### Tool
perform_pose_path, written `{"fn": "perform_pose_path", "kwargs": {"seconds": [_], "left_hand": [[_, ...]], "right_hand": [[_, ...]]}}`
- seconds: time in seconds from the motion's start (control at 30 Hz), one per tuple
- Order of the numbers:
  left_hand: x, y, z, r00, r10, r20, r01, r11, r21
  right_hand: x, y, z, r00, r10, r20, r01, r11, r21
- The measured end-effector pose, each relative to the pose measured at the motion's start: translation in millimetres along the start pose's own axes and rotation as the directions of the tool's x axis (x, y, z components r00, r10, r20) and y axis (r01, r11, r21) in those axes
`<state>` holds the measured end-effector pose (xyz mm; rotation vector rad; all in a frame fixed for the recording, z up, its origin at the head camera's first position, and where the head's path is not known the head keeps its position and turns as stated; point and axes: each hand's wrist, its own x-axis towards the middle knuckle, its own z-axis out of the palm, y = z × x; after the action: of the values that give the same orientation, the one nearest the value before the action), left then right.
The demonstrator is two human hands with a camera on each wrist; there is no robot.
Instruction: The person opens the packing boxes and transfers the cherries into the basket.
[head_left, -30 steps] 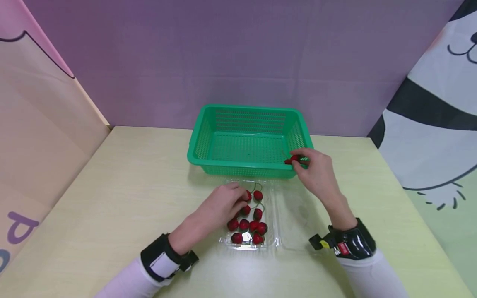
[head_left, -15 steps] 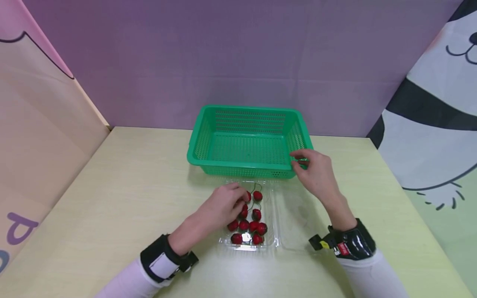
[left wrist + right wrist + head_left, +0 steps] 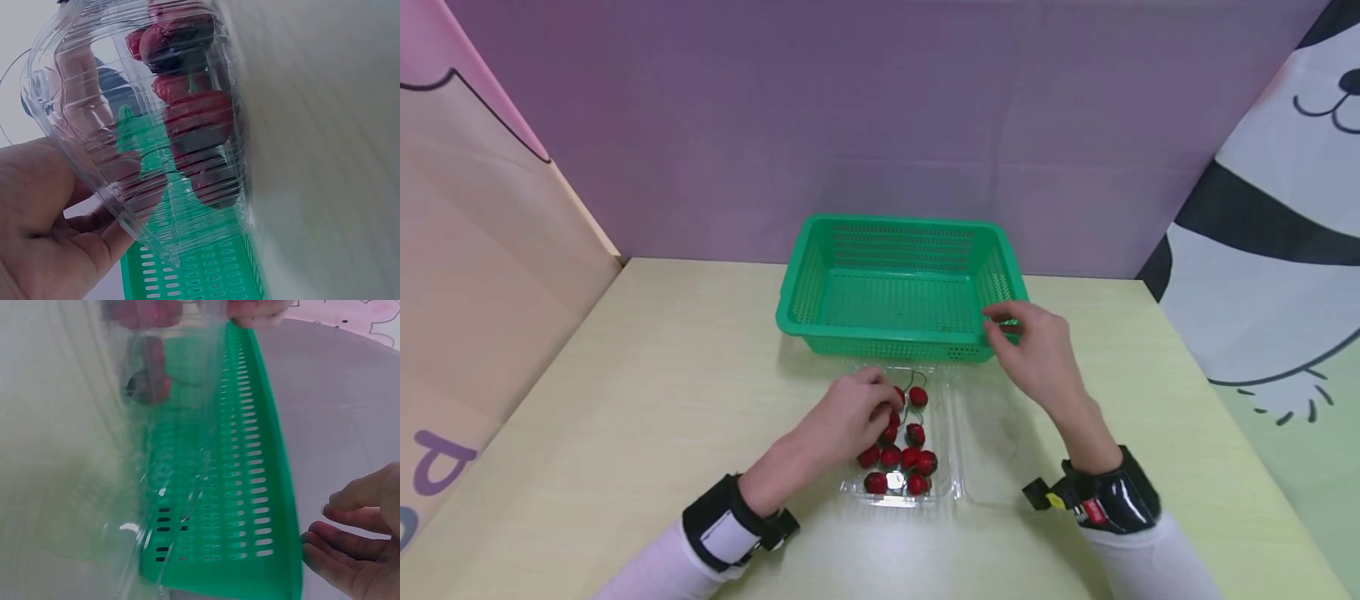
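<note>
We see a clear plastic box (image 3: 947,471) on the pale table (image 3: 670,392), with red cherries (image 3: 891,457) in it. The lid (image 3: 1000,454) lies open and flat to the right of the box. The left hand (image 3: 850,412) reaches over the left side of the box. Its fingers bend down to the cherries near the far end, but we can't tell if they pinch one.

Just behind the box sits a green basket (image 3: 880,344) with lots of little holes. The right hand (image 3: 1037,352) is at its front right corner. The thumb and first finger are apart, with a gap between the tips.

We see a black band (image 3: 718,533) on the left wrist and a shiny black strap (image 3: 1120,496) on the right one. A purple cloth (image 3: 880,108) hangs behind the basket, and a black and white animal picture (image 3: 1262,296) is on the right.
</note>
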<state>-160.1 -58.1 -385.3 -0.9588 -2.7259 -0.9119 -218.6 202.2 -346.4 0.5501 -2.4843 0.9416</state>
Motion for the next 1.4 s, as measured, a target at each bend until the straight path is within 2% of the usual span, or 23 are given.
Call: {"fn": "perform_pose_path", "kwargs": {"seconds": [0.23,0.37,0.57,0.7,1.0,1.2,1.3,1.4], "left_hand": [[-0.9,-0.5,0.9,0.998,0.035,-0.054,-0.037,0.999,-0.033],[-1.3,-0.5,1.9,0.997,0.039,-0.063,-0.042,0.998,-0.046],[-1.6,0.2,1.3,0.995,0.041,-0.089,-0.047,0.997,-0.058],[-0.8,0.4,0.6,0.992,0.055,-0.111,-0.061,0.997,-0.055],[1.4,-1.0,-4.3,0.985,0.074,-0.154,-0.079,0.997,-0.021],[2.7,-2.6,-10.6,0.979,0.08,-0.187,-0.088,0.996,-0.033],[3.4,-3.1,-13.7,0.979,0.081,-0.187,-0.089,0.996,-0.032],[4.0,-3.2,-17.7,0.977,0.079,-0.199,-0.085,0.996,-0.021]], "right_hand": [[-3.0,-10,-3,0.999,-0.04,-0.012,0.04,0.999,0.019],[-5.1,-14,-3,0.998,-0.058,-0.016,0.059,0.998,0.039],[-7.5,-21,-5,0.992,-0.121,-0.046,0.124,0.991,0.056],[-9.3,-29,-8,0.986,-0.163,-0.033,0.164,0.985,0.049],[-14.5,-47,-10,0.974,-0.211,0.085,0.207,0.977,0.058],[-17.1,-52,-9,0.966,-0.195,0.169,0.185,0.98,0.074],[-18.0,-54,-7,0.95,-0.19,0.249,0.172,0.981,0.093],[-19.4,-56,-5,0.919,-0.187,0.347,0.166,0.982,0.089]]}}
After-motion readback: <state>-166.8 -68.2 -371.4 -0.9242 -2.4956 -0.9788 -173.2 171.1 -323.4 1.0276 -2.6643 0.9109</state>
